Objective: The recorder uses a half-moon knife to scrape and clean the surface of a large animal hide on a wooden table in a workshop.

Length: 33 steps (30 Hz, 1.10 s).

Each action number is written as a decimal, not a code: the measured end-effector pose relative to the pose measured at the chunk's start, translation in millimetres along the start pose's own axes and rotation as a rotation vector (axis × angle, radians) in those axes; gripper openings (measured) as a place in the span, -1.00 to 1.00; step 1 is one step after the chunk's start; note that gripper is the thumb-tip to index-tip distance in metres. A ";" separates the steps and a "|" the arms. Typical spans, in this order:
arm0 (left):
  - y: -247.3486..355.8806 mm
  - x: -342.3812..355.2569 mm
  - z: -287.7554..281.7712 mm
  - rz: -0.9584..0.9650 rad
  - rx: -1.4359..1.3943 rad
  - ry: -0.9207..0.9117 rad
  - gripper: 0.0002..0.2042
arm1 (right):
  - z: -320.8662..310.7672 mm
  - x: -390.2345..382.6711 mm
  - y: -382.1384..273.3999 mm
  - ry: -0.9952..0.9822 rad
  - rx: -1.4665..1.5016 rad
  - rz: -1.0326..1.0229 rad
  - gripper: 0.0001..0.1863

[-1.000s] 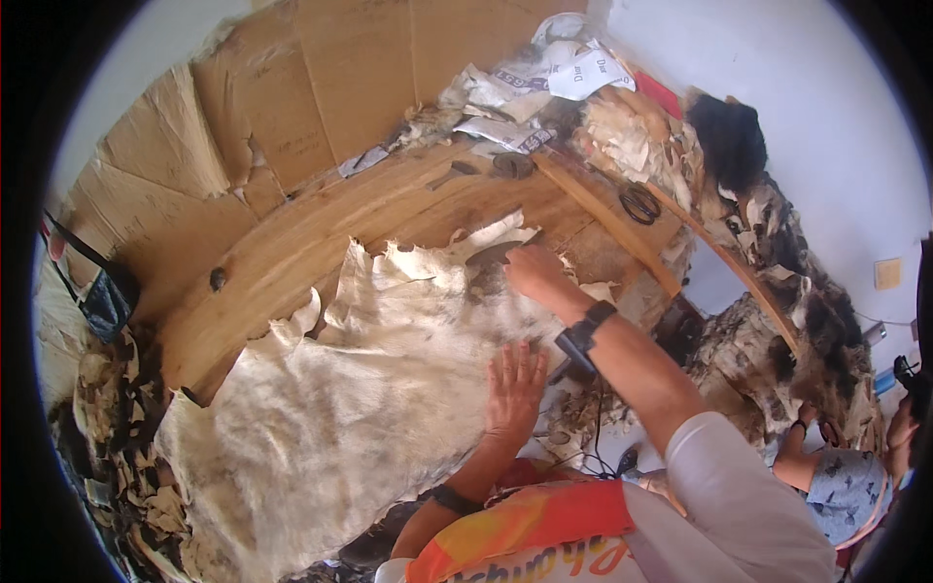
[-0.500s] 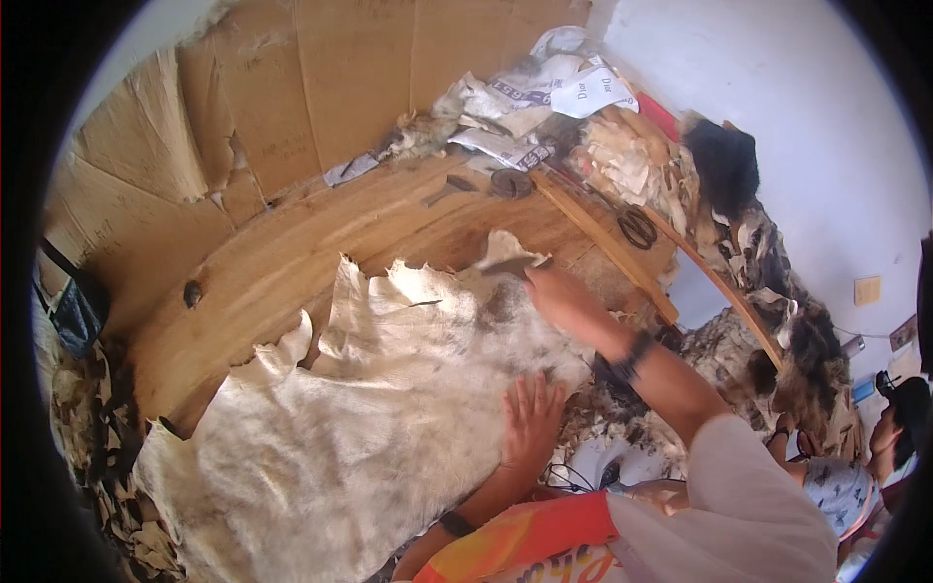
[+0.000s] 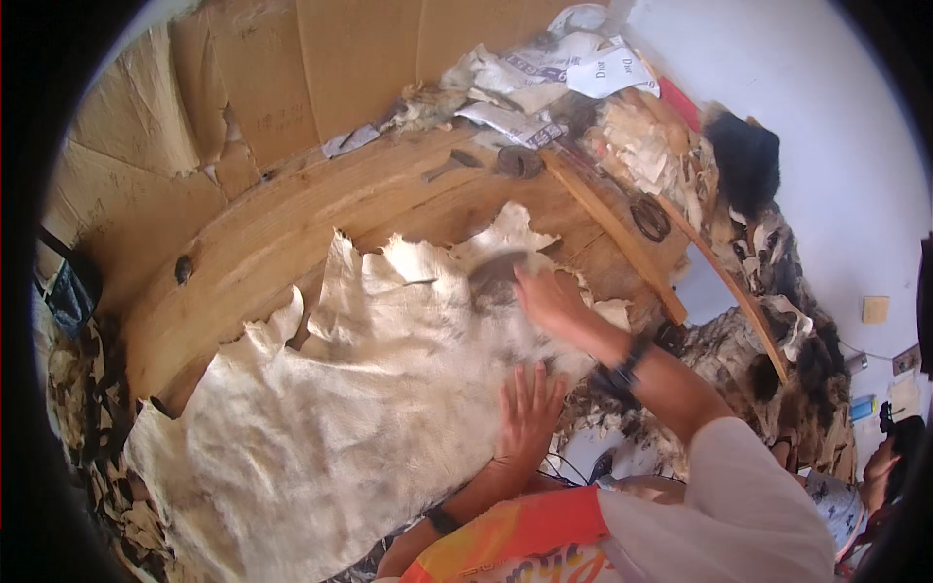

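A large pale animal hide [image 3: 321, 418] lies spread over a wooden board, its ragged upper edge curling in places. My left hand [image 3: 530, 413] rests flat on the hide with fingers spread. Higher up, my right hand [image 3: 546, 296] is closed around a dark, flat, blade-like scraper [image 3: 494, 270] that lies against the hide near its torn upper corner. The fingers hide the scraper's grip, and its exact shape is blurred.
The wooden board [image 3: 243, 277] carries a dark hand tool [image 3: 452, 165] and a dark roll [image 3: 518, 162]. Two wooden strips [image 3: 612, 233] and furry skins [image 3: 758, 340] lie at the right. Cardboard [image 3: 360, 68] lines the back. Another person [image 3: 836, 500] is at far right.
My right hand has drawn the scraper slightly down and left over the hide. The hide's upper corner now lies flatter and spread out. My left hand stays in nearly the same place.
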<state>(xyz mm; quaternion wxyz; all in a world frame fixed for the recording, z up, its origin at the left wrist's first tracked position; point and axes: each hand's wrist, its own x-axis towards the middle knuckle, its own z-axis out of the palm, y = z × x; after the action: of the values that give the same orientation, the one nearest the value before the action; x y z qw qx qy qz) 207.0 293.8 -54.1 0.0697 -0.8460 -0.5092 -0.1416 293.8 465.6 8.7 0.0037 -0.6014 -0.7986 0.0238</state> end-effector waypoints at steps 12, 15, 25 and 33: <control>-26.6 -25.8 -23.6 -0.130 -0.222 -0.159 -0.38 | -23.0 -62.7 -24.9 -0.151 0.067 -0.121 -0.55; -17.5 -17.4 -28.6 -0.084 -0.177 -0.132 -0.37 | 4.3 -5.6 -30.9 0.041 0.184 -0.046 -0.57; -24.5 -24.4 -20.6 -0.098 -0.157 -0.149 -0.39 | -0.7 -13.5 -36.1 0.028 0.138 -0.171 -0.67; -30.6 -28.1 -17.2 -0.108 -0.138 -0.160 -0.40 | -21.8 16.3 -44.0 0.019 0.267 -0.172 -0.62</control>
<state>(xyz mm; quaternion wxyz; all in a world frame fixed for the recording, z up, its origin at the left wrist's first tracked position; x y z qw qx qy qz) 164.8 280.0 -47.2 -0.0372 -0.8288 -0.5470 -0.1118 247.9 469.9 31.9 0.0931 -0.5251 -0.8369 0.1236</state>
